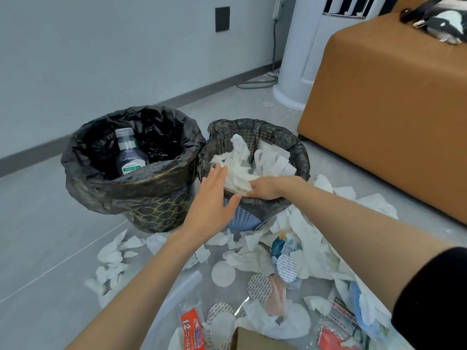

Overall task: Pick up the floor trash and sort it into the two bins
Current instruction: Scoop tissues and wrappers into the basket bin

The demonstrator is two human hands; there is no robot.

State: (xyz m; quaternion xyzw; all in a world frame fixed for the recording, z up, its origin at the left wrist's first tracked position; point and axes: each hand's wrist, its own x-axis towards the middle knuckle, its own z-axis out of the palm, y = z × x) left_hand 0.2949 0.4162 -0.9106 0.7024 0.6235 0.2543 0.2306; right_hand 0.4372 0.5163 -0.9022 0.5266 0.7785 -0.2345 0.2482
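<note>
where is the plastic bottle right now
In the head view, the plastic bottle sits inside the left bin, beside the tissue-filled bin.

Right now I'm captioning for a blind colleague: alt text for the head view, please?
The right hand grips crumpled white tissue over the blue bin; the left hand is open beside it. The other bin holds a bottle; paper trash litters the floor.

Left arm: I saw it bare, stretched forward from the lower left.
Left grip (214,198): flat, palm down, fingers straight and together, thumb spread to the right.
Right arm: bare forearm angled in from the right, black sleeve (429,294) on the upper arm.
Right grip (264,188): fingers curled round white tissue (237,179), close to my left thumb.
</note>
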